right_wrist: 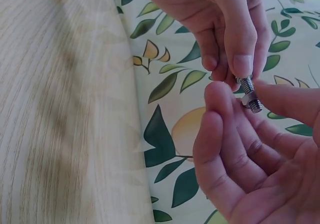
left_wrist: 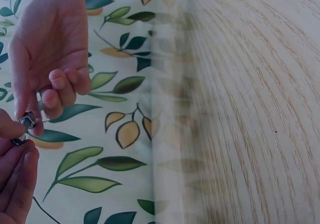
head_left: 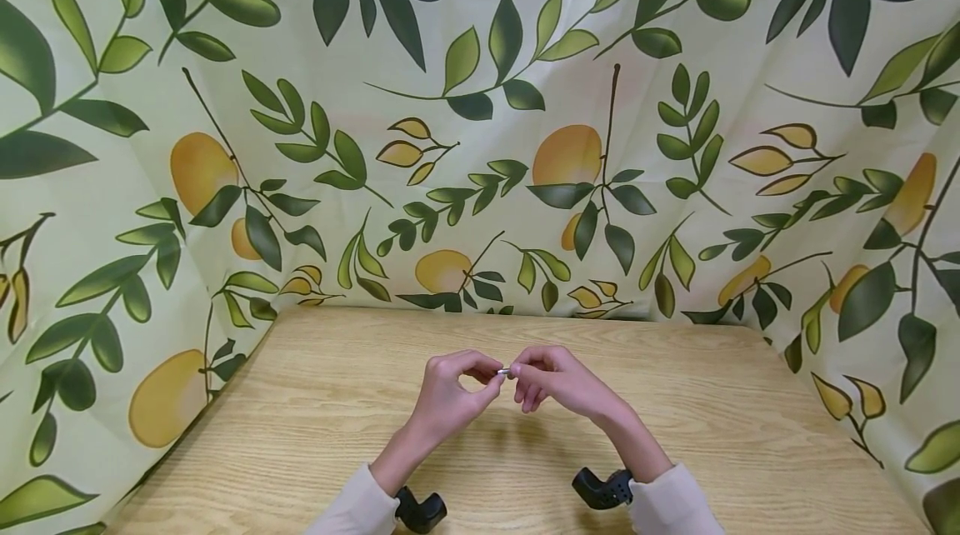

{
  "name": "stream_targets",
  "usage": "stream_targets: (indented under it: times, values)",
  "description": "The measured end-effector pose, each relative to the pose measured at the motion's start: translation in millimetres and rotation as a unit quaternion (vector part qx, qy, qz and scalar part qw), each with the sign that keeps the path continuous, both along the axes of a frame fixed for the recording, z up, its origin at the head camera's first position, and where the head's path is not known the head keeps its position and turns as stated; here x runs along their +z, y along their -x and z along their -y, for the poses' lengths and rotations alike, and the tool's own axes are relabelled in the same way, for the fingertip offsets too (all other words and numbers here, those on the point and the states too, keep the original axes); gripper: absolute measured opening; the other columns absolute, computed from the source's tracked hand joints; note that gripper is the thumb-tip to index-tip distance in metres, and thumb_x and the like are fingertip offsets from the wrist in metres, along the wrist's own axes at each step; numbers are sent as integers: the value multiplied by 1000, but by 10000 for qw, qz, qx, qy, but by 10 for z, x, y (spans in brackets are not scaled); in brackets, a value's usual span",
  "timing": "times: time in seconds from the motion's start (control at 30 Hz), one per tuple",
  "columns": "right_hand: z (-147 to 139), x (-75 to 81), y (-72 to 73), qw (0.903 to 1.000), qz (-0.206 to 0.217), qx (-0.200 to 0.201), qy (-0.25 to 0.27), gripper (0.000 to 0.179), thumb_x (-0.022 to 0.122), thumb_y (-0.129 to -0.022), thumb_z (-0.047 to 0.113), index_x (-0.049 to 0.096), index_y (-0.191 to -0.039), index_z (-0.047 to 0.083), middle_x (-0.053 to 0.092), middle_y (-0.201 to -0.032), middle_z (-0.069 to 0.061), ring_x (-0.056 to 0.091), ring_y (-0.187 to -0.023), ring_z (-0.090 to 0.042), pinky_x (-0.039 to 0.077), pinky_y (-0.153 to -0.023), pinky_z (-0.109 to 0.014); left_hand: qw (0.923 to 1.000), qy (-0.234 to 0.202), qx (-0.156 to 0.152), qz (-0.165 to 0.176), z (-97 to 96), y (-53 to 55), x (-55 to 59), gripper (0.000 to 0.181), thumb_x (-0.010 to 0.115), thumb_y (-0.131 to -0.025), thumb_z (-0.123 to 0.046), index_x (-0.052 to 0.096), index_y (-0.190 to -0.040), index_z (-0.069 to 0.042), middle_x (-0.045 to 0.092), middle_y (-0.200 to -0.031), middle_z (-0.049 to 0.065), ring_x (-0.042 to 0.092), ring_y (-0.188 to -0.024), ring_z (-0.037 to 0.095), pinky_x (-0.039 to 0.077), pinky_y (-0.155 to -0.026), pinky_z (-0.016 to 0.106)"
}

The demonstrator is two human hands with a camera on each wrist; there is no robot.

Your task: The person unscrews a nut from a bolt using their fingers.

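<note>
Both hands meet in the air over the wooden table, around a small silver bolt (head_left: 503,371). My left hand (head_left: 457,393) pinches one end of it between thumb and fingertips. From the other side, my right hand (head_left: 558,381) has thumb and forefinger on the metal nut (right_wrist: 246,100) that sits on the threads. In the right wrist view the threaded end (right_wrist: 256,106) sticks out past this nut. The left wrist view shows the bolt's other end largely covered by the left fingers (left_wrist: 15,171). The remaining right fingers are loosely curled.
The wooden table (head_left: 337,452) spreads below the hands. A cloth (head_left: 480,210) printed with leaves and orange fruit stands along its back and sides. A black wrist mount sits at each sleeve, the left one (head_left: 422,510) and the right one (head_left: 602,488).
</note>
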State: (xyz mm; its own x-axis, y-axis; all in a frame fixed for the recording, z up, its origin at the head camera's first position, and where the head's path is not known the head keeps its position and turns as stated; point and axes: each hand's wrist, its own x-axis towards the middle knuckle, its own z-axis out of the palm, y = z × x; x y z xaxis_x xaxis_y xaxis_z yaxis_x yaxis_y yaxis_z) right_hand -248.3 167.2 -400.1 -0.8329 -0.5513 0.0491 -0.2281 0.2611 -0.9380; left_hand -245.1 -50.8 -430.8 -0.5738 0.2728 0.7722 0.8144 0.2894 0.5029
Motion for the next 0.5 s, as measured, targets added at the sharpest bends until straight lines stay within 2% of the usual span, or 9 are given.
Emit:
stream_targets:
  times: [0.17, 0.33, 0.5]
  values:
    - [2, -19, 20, 9999, -92, 51, 88, 28, 60, -104, 16, 57, -117, -9, 71, -83, -14, 70, -69, -19, 65, -73, -43, 10000, -42, 11, 2, -6, 10, -10, 8, 80, -84, -2, 79, -89, -8, 79, -78, 6, 72, -69, 7, 61, -66, 20]
    - [-5, -39, 38, 10000, -48, 18, 47, 30, 59, -105, 22, 61, -115, -6, 72, -82, -11, 70, -67, -18, 65, -72, -43, 10000, -39, 8, -39, -10, 20, -19, 10, 79, -83, 0, 79, -88, -8, 79, -79, 6, 72, -69, 6, 61, -66, 19]
    - [-2, -41, 34, 9998, -94, 98, 109, 28, 58, -105, 20, 61, -114, -7, 71, -84, -17, 70, -68, -18, 65, -73, -48, 10000, -46, 43, -45, -4, 14, -17, 11, 79, -82, 1, 79, -88, -8, 79, -79, 5, 72, -69, 6, 60, -66, 18]
